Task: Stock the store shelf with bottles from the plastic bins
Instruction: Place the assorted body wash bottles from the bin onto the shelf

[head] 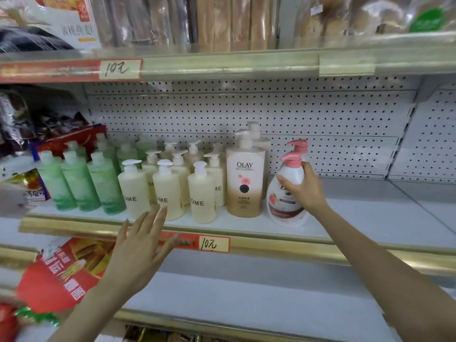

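A white pump bottle with a pink pump [283,206] stands on the middle shelf [370,218], just right of a tall beige Olay bottle [245,183]. My right hand [302,190] grips its upper body from the right side. A second pink pump shows directly behind it. My left hand [140,248] hovers in front of the shelf edge with fingers spread and straight, holding nothing, below several cream pump bottles [167,191]. Several green bottles [81,181] stand further left.
The shelf's gold front rail [283,245] carries a price tag. Right of the pink-pump bottle the shelf board is bare. Red packages [61,275] lie on the lower shelf at left. Bagged goods fill the top shelf [222,23].
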The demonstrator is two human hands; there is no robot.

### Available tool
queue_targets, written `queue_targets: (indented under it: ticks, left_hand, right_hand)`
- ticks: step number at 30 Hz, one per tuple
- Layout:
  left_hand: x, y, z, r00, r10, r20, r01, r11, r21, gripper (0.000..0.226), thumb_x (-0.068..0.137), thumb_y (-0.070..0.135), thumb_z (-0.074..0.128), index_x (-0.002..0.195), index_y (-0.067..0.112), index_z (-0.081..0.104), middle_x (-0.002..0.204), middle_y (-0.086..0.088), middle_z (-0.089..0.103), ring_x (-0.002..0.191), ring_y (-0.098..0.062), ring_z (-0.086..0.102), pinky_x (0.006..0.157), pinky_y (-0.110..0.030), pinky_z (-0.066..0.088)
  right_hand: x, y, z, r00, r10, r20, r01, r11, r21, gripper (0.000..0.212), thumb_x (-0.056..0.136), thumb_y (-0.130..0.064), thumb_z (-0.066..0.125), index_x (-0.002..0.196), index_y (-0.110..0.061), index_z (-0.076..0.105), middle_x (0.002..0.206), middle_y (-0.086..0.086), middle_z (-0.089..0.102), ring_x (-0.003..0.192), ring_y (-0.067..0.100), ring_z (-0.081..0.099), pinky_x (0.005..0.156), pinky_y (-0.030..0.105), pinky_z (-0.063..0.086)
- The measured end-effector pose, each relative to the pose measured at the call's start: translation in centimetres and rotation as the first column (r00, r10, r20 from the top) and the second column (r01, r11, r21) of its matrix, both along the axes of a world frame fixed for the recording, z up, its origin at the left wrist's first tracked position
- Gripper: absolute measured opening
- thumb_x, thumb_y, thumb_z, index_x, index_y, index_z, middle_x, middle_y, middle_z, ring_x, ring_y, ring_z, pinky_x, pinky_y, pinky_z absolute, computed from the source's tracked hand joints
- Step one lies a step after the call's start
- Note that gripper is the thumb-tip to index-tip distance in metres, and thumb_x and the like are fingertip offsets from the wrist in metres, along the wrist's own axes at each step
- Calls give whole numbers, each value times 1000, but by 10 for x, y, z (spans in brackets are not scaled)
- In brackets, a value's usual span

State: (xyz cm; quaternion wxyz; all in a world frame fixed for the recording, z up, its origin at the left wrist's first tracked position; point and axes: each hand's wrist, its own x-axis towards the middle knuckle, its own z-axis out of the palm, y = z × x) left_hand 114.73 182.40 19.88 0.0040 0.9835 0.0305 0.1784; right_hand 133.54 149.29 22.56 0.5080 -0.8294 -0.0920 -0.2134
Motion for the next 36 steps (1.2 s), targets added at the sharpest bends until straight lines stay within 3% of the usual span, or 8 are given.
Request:
queue_targets:
  ticks: [5,10,14,17,20,23,31,36]
  left_hand:
    - [2,0,-10,1000,11,-20,-12,999,-52,99,73,77,-16,151,22,10,157,3,14,144,-18,17,116,-45,12]
    - [2,3,-12,999,-33,2,33,996,-81,107,69,80,-21,150,21,15,156,1,19,143,-20,23,114,-43,18]
    - [0,14,-6,998,-59,25,61,996,-58,105,71,79,-18,150,20,17,156,0,22,141,-19,26,112,-41,23]
    - [-5,20,1,997,-72,35,74,995,-61,98,73,75,-10,150,21,16,156,2,21,141,-18,25,114,-41,21]
    - [-10,26,10,995,-88,49,91,992,-83,95,73,72,-6,150,21,20,155,1,24,141,-20,25,114,-43,18]
    - [-16,34,15,993,-95,74,99,994,-51,92,75,71,-3,147,22,27,153,0,30,139,-21,30,112,-45,21]
    - [-23,56,-6,989,-147,26,147,989,9,84,81,69,8,141,21,41,147,-3,41,133,-28,37,107,-52,23]
    - [-25,59,-34,983,-183,5,183,983,-7,78,84,65,18,135,15,51,142,-11,47,129,-35,43,105,-59,25]
  right_hand:
    - [3,-3,0,1000,27,-9,-28,996,-81,68,69,-52,74,119,-14,49,107,4,55,99,22,54,80,34,45]
    - [-15,-9,-6,987,84,-139,-95,992,-77,83,67,-20,85,132,-11,34,109,-1,51,101,17,54,82,30,43]
    - [-29,-16,-17,963,37,-267,-78,986,-146,86,69,-17,84,135,-8,30,126,10,46,114,28,51,90,39,47]
    - [-46,-18,-24,963,-103,-249,31,960,-277,79,79,-21,74,140,-9,26,136,17,37,124,37,40,99,50,40]
    - [-71,-15,-24,944,-243,-225,128,895,-428,81,90,-41,57,151,-17,9,153,11,21,137,35,26,105,56,31]
    - [-99,-5,-22,931,-327,-165,154,758,-633,78,94,-54,39,152,-20,-2,159,5,3,145,27,9,111,58,19]
    - [-187,23,-31,917,-398,-1,226,523,-822,76,89,-69,18,150,-24,17,159,-3,9,146,19,8,116,50,9]
    - [-229,21,-58,869,-494,-29,218,435,-873,72,92,-64,26,151,-25,12,160,-2,4,147,22,6,116,51,10]
